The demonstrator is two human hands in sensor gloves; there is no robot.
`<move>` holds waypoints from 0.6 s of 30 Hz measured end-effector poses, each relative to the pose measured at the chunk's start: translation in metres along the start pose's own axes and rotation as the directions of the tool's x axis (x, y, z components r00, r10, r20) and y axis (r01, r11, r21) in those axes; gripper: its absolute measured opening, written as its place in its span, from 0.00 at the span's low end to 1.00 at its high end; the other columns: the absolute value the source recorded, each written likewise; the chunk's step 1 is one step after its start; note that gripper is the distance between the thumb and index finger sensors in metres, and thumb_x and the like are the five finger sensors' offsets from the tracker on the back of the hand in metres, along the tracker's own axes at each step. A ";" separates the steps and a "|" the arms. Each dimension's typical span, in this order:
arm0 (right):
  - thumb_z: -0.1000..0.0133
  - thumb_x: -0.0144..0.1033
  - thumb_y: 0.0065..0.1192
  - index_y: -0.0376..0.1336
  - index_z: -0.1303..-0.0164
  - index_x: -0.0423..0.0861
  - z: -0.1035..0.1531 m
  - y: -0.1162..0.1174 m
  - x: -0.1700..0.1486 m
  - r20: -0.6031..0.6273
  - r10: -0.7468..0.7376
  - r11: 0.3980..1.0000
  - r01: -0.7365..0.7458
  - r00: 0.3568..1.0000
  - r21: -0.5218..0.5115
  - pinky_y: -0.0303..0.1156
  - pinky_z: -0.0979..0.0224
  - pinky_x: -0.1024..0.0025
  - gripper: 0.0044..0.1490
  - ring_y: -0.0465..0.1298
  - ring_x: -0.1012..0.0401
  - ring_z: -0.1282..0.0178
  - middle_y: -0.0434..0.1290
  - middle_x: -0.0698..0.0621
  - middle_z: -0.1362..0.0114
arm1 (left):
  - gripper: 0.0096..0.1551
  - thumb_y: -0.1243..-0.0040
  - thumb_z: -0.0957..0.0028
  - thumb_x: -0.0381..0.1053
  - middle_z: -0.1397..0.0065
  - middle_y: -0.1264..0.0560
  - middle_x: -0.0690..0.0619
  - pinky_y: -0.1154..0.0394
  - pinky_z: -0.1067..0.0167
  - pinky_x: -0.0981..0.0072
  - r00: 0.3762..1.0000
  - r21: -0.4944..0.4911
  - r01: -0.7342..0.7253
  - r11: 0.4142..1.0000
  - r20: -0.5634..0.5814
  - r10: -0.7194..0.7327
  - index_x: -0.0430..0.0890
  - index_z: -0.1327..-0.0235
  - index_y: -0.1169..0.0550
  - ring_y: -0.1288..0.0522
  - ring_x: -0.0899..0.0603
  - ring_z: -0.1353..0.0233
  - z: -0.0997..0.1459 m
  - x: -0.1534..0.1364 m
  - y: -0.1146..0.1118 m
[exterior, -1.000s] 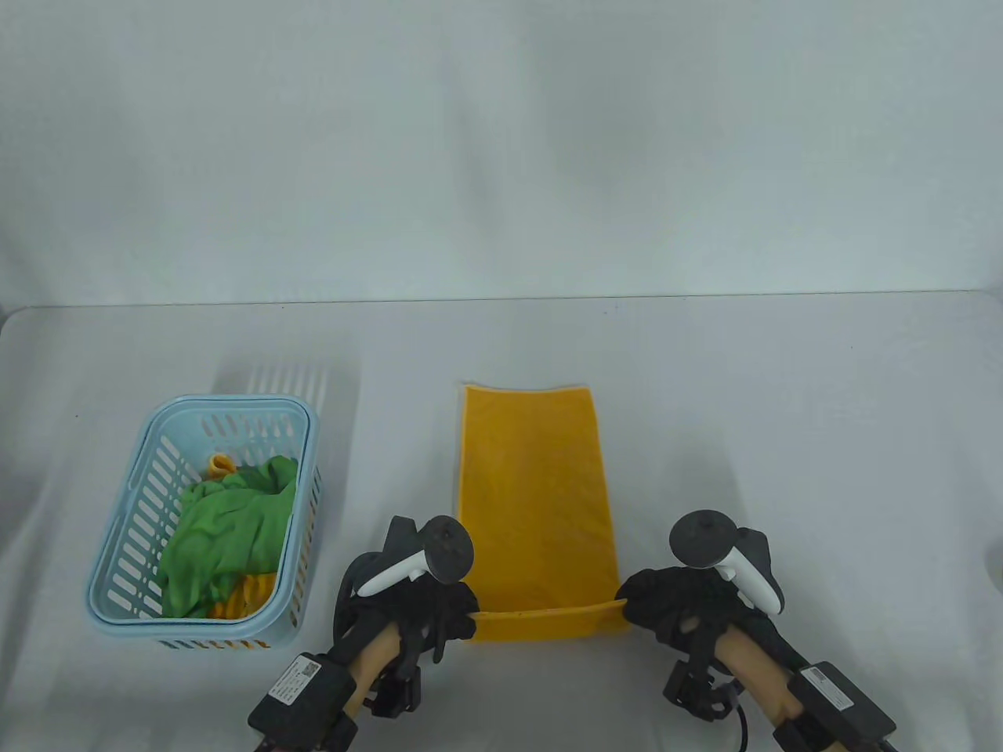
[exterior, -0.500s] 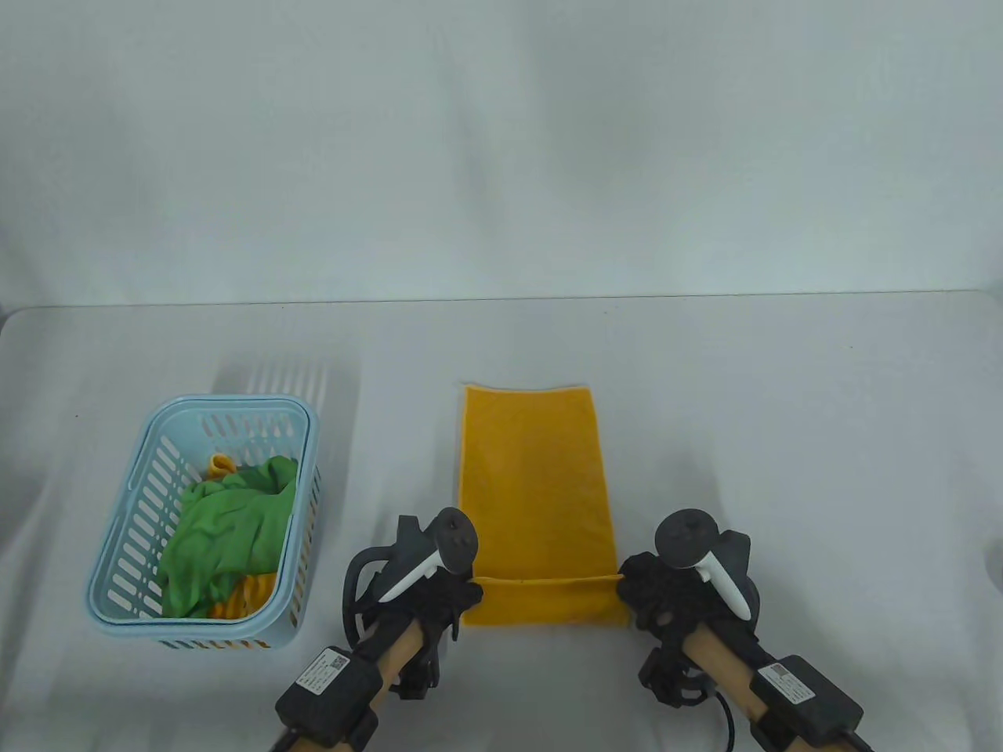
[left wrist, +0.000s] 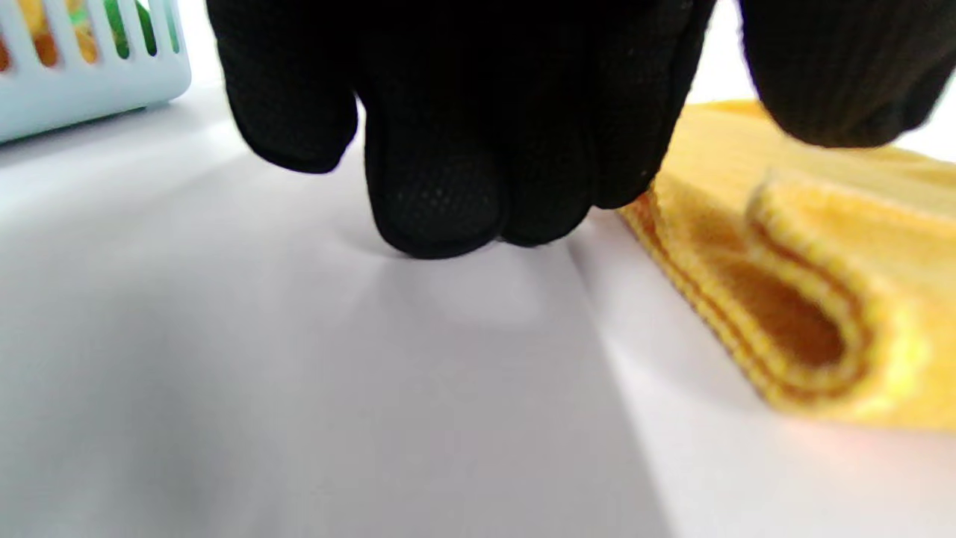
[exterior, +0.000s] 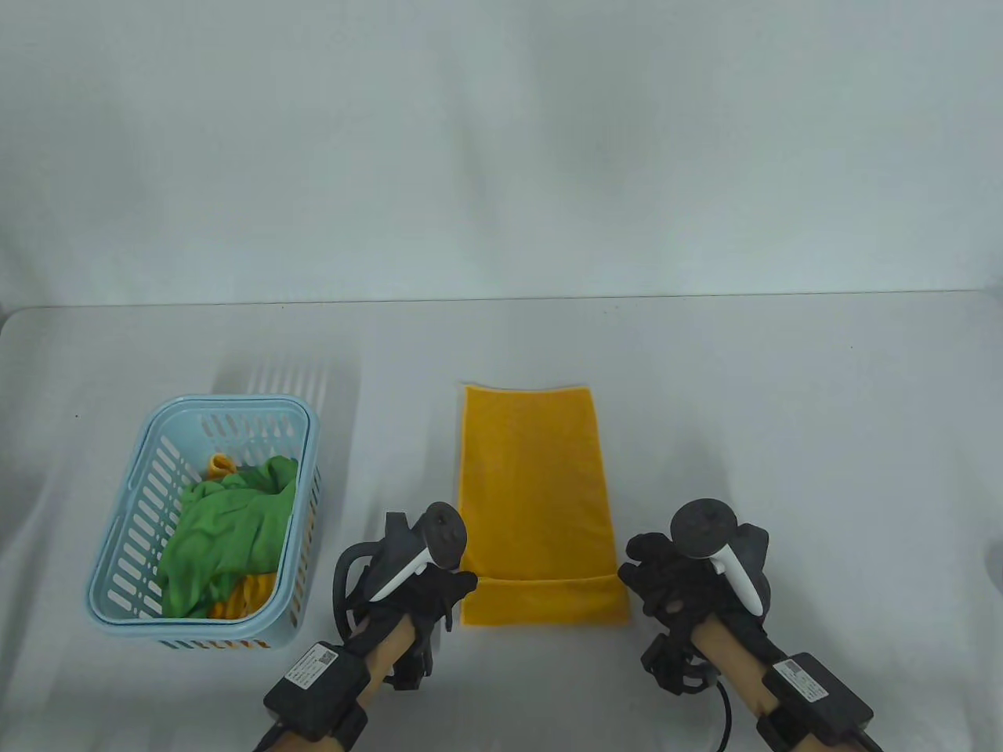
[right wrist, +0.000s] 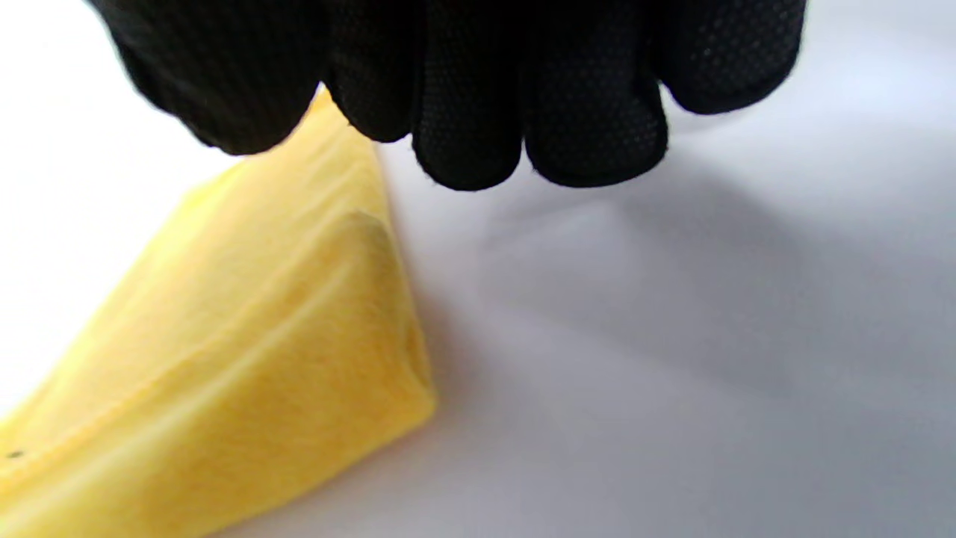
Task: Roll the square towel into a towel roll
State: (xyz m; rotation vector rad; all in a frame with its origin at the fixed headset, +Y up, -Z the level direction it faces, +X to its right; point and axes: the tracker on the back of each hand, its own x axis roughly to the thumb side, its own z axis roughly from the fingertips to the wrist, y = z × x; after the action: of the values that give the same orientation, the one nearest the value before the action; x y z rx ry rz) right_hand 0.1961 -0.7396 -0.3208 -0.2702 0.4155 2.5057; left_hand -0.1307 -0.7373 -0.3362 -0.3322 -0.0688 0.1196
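Table view: yellow towel point(exterior: 537, 501) lies flat mid-counter, long axis running from the near edge toward the far edge. Its near end is folded over once, a flat band across the full width. Left hand point(exterior: 427, 591) sits at the band's left end, right hand point(exterior: 678, 583) at the right end, each just beside the towel's edge. Contact can't be confirmed from this angle. Blue slotted basket point(exterior: 125, 540) sits toward the counter's left edge, well apart from the towel, with a green cloth point(exterior: 227, 533) and some orange cloth bunched inside. Counter point(exterior: 783, 439) is white.

Left wrist view: left grip fingers point(left wrist: 433, 187) curled downward, tips on or just above the bare counter, beside the towel's left edge. Nothing is held between them. Thumb point(left wrist: 844, 67) hangs above the towel without pinching it. The fold's open end shows as a loose loop point(left wrist: 806, 321). Basket corner visible top left.

Right wrist view: right grip fingers point(right wrist: 523, 112) curled, tips hanging above the bare counter, holding nothing. The innermost fingers overlap the towel's right edge in the picture, touch unclear. Folded corner of the towel point(right wrist: 314, 359) lies flat on the counter below and left of the fingers.
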 end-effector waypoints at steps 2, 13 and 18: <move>0.61 0.55 0.68 0.63 0.37 0.57 0.006 -0.002 0.006 0.039 0.009 1.000 -0.008 0.999 -0.009 0.71 0.35 0.47 0.40 0.78 0.51 0.40 0.77 0.54 0.38 | 0.40 0.38 0.65 0.69 0.35 0.20 0.56 0.26 0.34 0.44 1.000 0.026 0.004 1.000 0.026 -0.005 0.55 0.36 0.23 0.16 0.44 0.39 0.004 0.003 0.005; 0.62 0.57 0.65 0.56 0.33 0.59 0.033 0.018 0.034 0.304 0.175 0.983 -0.184 0.936 0.002 0.65 0.28 0.45 0.45 0.69 0.50 0.27 0.67 0.55 0.28 | 0.44 0.38 0.66 0.70 0.28 0.24 0.56 0.29 0.31 0.42 0.947 0.085 0.105 0.991 0.296 -0.125 0.57 0.32 0.27 0.20 0.43 0.32 0.036 0.042 0.016; 0.62 0.54 0.68 0.56 0.32 0.59 0.031 0.035 0.032 0.303 0.329 0.940 -0.340 0.894 -0.018 0.61 0.25 0.44 0.45 0.64 0.49 0.22 0.63 0.55 0.25 | 0.42 0.39 0.63 0.66 0.24 0.30 0.55 0.32 0.29 0.42 0.890 -0.035 0.201 0.979 0.423 -0.168 0.58 0.30 0.29 0.25 0.43 0.27 0.035 0.054 -0.004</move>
State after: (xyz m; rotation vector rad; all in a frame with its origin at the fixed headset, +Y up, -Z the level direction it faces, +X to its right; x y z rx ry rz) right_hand 0.1464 -0.7397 -0.2927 0.2207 0.4076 2.8106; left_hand -0.0799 -0.7232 -0.2997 -0.3716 -0.5332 -0.0030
